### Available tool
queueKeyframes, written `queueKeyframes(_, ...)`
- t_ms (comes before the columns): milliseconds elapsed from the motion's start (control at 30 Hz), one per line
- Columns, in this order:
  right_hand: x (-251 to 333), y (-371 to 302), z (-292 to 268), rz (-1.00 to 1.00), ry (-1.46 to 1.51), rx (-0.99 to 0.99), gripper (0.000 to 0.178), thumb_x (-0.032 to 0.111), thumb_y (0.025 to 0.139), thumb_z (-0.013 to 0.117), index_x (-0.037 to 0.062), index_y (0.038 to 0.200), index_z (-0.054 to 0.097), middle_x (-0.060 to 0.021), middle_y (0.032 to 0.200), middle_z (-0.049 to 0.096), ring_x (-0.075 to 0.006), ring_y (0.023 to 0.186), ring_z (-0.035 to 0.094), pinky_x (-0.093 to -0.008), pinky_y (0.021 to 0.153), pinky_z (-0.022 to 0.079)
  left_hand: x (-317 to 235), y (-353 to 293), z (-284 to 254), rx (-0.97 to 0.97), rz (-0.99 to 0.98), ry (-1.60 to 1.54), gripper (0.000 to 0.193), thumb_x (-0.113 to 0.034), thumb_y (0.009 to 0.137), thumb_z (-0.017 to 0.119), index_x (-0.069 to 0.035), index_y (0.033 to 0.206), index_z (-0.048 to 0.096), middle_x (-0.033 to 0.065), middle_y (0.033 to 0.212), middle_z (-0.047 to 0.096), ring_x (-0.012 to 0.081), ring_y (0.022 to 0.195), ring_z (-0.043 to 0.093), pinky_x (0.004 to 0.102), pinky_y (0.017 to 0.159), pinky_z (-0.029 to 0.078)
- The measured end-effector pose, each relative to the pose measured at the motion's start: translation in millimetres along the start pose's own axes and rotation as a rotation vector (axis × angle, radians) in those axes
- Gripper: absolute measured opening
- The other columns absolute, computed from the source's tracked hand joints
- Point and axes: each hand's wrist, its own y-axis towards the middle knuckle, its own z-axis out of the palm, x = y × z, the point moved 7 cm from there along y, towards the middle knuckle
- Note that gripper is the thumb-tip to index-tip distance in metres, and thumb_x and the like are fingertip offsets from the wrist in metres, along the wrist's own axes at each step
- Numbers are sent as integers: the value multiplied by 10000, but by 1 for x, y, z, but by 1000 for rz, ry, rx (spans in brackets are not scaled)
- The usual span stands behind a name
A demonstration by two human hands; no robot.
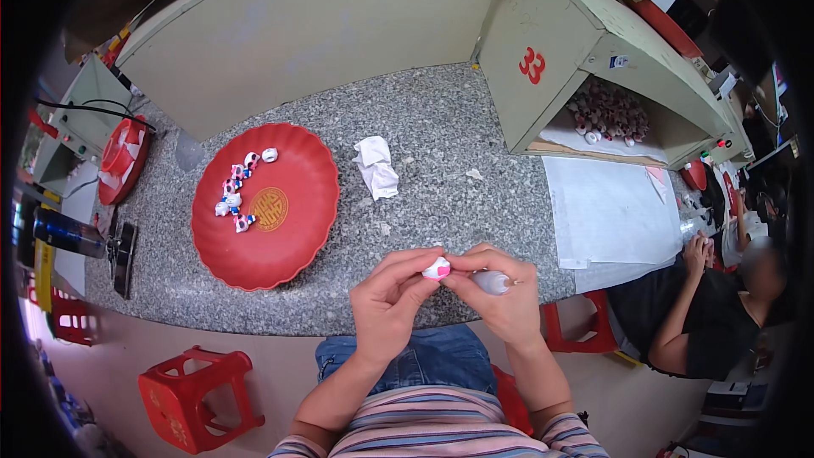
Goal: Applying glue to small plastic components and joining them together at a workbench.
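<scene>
My left hand (386,301) pinches a small white and pink figurine (437,269) between thumb and fingers, just in from the table's near edge. My right hand (509,309) meets it there, its thumb and fingertip touching the figurine's right side. Tucked in the right hand's fingers is a small translucent squeeze bottle (490,282) with a narrow tip pointing right. To the left, a red scalloped plate (297,250) carries several small figurines (232,188) in white, pink, blue and black, strung along its left half.
Crumpled white tissue (376,168) lies beyond my hands on the speckled stone table (441,127). At right, a grey-green box (543,59) holds a heap of figurines (606,110), with white paper (602,212) before it. Another person (691,314) sits far right; a red stool (199,399) stands lower left.
</scene>
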Motion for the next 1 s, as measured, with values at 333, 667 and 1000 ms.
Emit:
queueKeyframes(333,-3,1,-1,20,6,-2,137,-13,708,677,-4,842,652,-66,771,611,-101,692,570,-212,599,435,6,2,-2,15,-19,-10,248,101,785,553,46,1023,594,162,1066,553,198,959,565,273,813,483)
queueKeyframes(667,-5,2,-1,45,15,13,177,-66,689,674,-22,859,654,-74,794,607,-94,705,553,-204,598,422,9,3,-4,11,-48,-45,258,113,769,560,52,1018,588,169,1059,556,200,946,575,264,816,480)
queueKeyframes(1000,-8,2,1,16,-113,-6,158,-11,702,685,11,856,654,-72,781,607,-121,697,581,-222,615,453,22,4,-9,-24,-202,-180,269,100,769,564,62,1036,580,145,1004,582,191,927,587,252,800,483)
